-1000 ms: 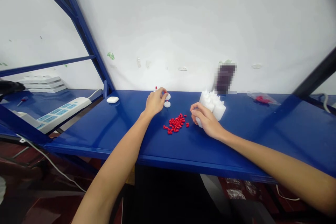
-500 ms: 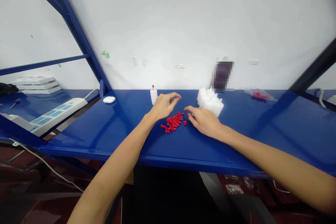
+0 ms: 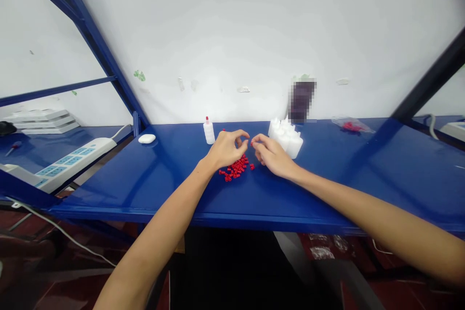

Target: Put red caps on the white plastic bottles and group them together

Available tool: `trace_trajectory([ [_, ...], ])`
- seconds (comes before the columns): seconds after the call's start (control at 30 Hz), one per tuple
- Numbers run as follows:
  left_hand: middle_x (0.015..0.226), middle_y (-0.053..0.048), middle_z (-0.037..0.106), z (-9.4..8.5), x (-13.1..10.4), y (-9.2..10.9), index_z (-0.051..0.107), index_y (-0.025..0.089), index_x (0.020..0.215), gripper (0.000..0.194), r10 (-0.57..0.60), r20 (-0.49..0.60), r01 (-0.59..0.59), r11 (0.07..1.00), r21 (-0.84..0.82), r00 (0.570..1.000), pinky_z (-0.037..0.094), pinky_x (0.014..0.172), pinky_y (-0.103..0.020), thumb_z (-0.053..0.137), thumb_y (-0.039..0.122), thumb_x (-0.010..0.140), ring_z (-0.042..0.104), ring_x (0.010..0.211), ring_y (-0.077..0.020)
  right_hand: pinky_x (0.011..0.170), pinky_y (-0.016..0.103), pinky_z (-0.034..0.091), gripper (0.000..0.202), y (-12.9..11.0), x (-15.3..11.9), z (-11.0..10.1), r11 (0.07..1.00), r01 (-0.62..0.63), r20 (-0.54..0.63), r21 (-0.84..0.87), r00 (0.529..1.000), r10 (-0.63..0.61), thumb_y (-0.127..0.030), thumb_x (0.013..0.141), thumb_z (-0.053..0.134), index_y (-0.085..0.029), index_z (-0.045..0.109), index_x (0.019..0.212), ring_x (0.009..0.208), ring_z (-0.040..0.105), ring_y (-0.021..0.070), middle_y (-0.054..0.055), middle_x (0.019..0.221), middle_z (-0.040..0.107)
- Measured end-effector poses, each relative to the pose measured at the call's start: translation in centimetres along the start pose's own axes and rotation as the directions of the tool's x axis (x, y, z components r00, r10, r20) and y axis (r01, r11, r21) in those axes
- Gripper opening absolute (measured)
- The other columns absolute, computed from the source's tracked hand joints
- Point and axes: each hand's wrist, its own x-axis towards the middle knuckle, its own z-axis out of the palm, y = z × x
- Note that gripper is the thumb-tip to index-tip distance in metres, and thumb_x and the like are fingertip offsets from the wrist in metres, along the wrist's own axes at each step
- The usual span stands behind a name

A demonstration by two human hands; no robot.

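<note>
A pile of small red caps (image 3: 236, 168) lies on the blue table (image 3: 174, 198). Over the pile's far side, my left hand (image 3: 228, 147) curves with thumb and forefinger apart, holding nothing that shows. My right hand (image 3: 271, 154), just to its right, pinches a small red cap (image 3: 252, 144) between thumb and forefinger. The two hands do not touch. Behind my left hand a white bottle (image 3: 209, 132) with a red tip stands upright. Several white bottles (image 3: 286, 138) are grouped just behind my right hand.
A white oval case (image 3: 147, 139) lies at the table's left. A clear bag with red pieces (image 3: 352, 126) is at the back right. A power strip (image 3: 69, 161) lies beyond the left edge. A pixelated dark patch (image 3: 302, 100) shows at the wall.
My right hand has lifted a red cap from beside the pile and closed on it, its fingertips now higher and nearer my left hand. The view has shifted slightly.
</note>
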Motion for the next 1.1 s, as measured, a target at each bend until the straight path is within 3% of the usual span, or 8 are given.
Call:
trace_trajectory([
  [0.1, 0.061, 0.003, 0.065, 0.2, -0.3, 0.6, 0.071, 0.017, 0.100, 0.020, 0.051, 0.021, -0.051, 0.999, -0.015, 0.998, 0.043, 0.059, -0.023, 0.056, 0.023, 0.088, 0.054, 0.051, -0.0095, 0.050, 0.025, 0.037, 0.011, -0.1, 0.1, 0.2, 0.930, -0.093, 0.035, 0.355, 0.996, 0.086, -0.032, 0.091, 0.036, -0.025, 0.042, 0.086, 0.045, 0.047, 0.0145, -0.006, 0.051, 0.051],
  [0.4, 0.074, 0.001, 0.060, 0.5, -0.3, 0.9, 0.068, 0.018, 0.105, 0.019, 0.162, 0.045, -0.159, 0.985, -0.067, 0.986, 0.040, 0.060, -0.023, 0.061, 0.024, 0.088, 0.048, 0.059, -0.0094, 0.052, 0.027, 0.038, 0.014, 0.7, 0.1, 0.4, 0.800, -0.102, 0.065, 0.591, 0.995, 0.079, -0.035, 0.085, 0.048, -0.024, 0.043, 0.077, 0.051, 0.048, 0.0148, -0.003, 0.055, 0.054],
  [0.7, 0.069, 0.001, 0.064, 0.5, -0.1, 1.5, 0.071, 0.017, 0.094, 0.018, 0.087, 0.055, -0.075, 0.978, -0.196, 0.995, 0.042, 0.060, -0.024, 0.063, 0.034, 0.091, 0.051, 0.059, -0.0101, 0.053, 0.027, 0.037, 0.016, 0.8, -0.1, 0.5, 0.859, -0.043, 0.075, 0.510, 0.997, 0.005, -0.038, 0.090, 0.039, -0.023, 0.045, 0.087, 0.054, 0.049, 0.0159, -0.003, 0.056, 0.054],
  [0.9, 0.067, -0.002, 0.073, 0.4, -0.2, 2.2, 0.067, 0.014, 0.089, 0.009, 0.093, 0.153, -0.025, 0.918, -0.396, 0.984, 0.054, 0.065, -0.025, 0.059, 0.018, 0.086, 0.067, 0.059, -0.0121, 0.058, 0.029, 0.037, 0.012, 0.7, -0.7, 0.4, 0.937, 0.006, 0.044, 0.348, 0.999, -0.023, -0.032, 0.088, 0.038, -0.025, 0.043, 0.097, 0.058, 0.049, 0.0170, -0.005, 0.059, 0.053],
  [1.1, 0.064, -0.002, 0.072, 0.3, -0.5, 2.4, 0.067, 0.014, 0.083, 0.012, 0.000, 0.205, 0.086, 0.908, -0.410, 0.979, 0.054, 0.059, -0.023, 0.059, 0.011, 0.074, 0.067, 0.055, -0.0121, 0.065, 0.032, 0.040, 0.017, 0.3, -1.3, 0.0, 0.982, 0.064, 0.020, 0.179, 0.997, -0.069, -0.026, 0.086, 0.039, -0.026, 0.042, 0.102, 0.065, 0.051, 0.0188, -0.004, 0.070, 0.055],
])
